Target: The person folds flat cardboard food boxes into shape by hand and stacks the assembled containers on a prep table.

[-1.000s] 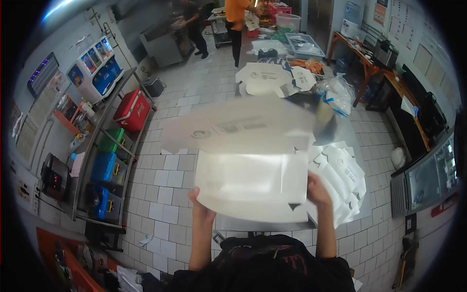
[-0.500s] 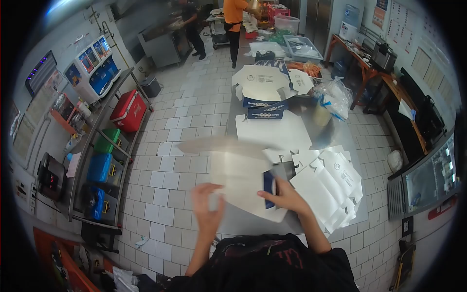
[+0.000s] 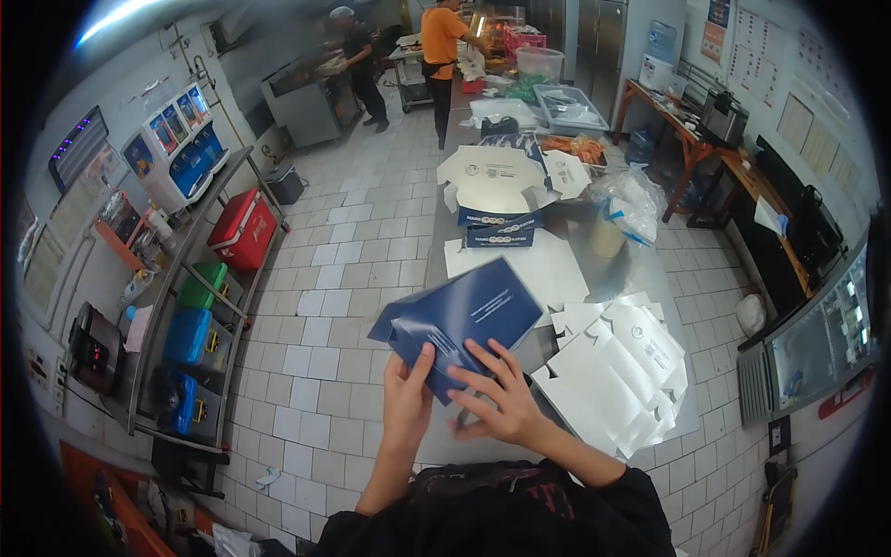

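A dark blue printed carton is tilted above the near end of the steel table, partly folded. My left hand grips its lower left edge, thumb on the blue face. Against the lower right part of the same carton lies my right hand, its fingers spread over the surface. Flat white cartons are piled at the right of the hands. Beyond the held carton lies a white sheet, and folded blue-and-white cartons stand behind it.
The steel table runs away from me, with a plastic bag, a jar and a tray of orange food. Shelving with a red cooler stands left. Two people, one in an orange top, are at the back.
The held carton has turned from its pale inner side to its blue printed side and is more folded. My right hand has moved left, close to my left hand.
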`<state>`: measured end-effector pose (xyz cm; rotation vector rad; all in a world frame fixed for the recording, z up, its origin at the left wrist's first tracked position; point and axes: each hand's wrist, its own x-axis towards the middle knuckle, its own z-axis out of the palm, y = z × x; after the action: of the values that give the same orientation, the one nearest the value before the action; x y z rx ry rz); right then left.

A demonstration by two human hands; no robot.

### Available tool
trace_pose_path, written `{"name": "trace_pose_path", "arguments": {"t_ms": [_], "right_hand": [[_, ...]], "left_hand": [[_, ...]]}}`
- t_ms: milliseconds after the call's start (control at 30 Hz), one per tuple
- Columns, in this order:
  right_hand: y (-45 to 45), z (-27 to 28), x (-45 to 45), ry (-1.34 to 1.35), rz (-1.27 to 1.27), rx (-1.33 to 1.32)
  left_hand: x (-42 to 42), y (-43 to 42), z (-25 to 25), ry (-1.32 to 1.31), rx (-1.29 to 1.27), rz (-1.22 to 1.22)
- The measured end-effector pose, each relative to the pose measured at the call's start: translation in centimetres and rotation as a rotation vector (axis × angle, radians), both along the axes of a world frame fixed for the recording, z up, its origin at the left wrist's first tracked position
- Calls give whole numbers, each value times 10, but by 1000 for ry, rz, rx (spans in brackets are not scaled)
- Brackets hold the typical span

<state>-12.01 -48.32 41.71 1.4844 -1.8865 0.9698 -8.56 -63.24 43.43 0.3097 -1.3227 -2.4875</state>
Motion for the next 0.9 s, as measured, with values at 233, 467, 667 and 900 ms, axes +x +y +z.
{"name": "trace_pose_path", "arguments": {"t_ms": [233,467,667,900], "right_hand": [[-8,2,-13,-319,271,-262],[-15,-4,-10,12,30,-247],[-1,-6,-29,119,72,-18],[8,-2,-24,-37,186,-224]], "left_hand": [[-4,-14,-16,-31,246,-104],[3,4,-27,-7,291,-19],[9,6,-7,-5,228,71],[3,5,-10,-19,352,-38]]}}
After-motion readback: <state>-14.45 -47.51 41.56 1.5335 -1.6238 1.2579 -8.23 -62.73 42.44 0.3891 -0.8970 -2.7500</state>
